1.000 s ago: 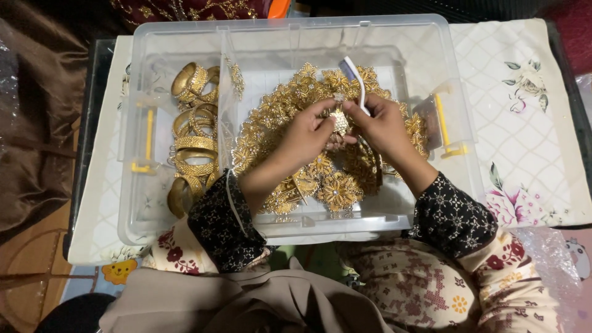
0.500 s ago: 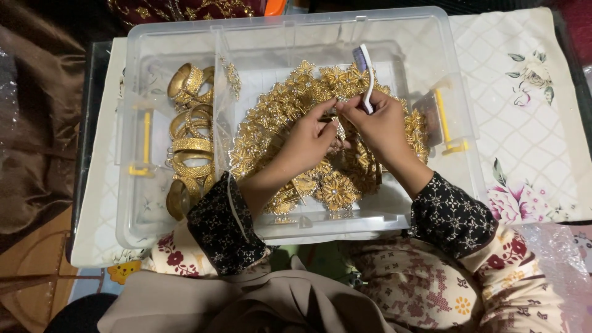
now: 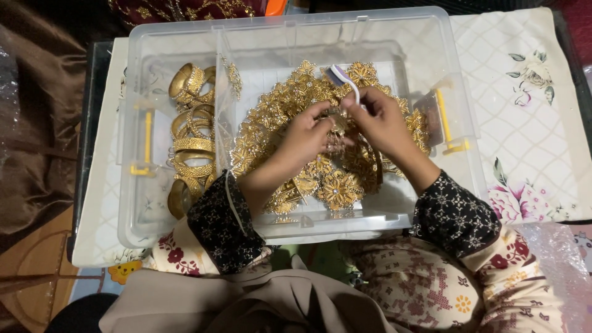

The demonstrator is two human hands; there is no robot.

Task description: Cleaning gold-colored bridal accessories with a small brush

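A clear plastic box [image 3: 280,36] holds a large gold filigree ornament [image 3: 271,117] made of many flower-shaped pieces. My left hand [image 3: 302,139] pinches a small part of the ornament near its middle. My right hand [image 3: 382,120] grips a white toothbrush [image 3: 342,77] whose bristled head points up and away, just above the pinched spot. Both hands meet over the ornament's centre. A gold flower piece [image 3: 338,190] lies below my wrists.
Several gold bangles [image 3: 191,145] are stacked in the box's left compartment behind a clear divider. Yellow latch handles [image 3: 147,142] [image 3: 449,123] sit on both sides. The box rests on a white floral cloth [image 3: 536,123]. Brown fabric [image 3: 31,123] lies at the left.
The toothbrush in my right hand has shifted slightly between frames, staying over the middle of the ornament. My left hand keeps its pinch there.
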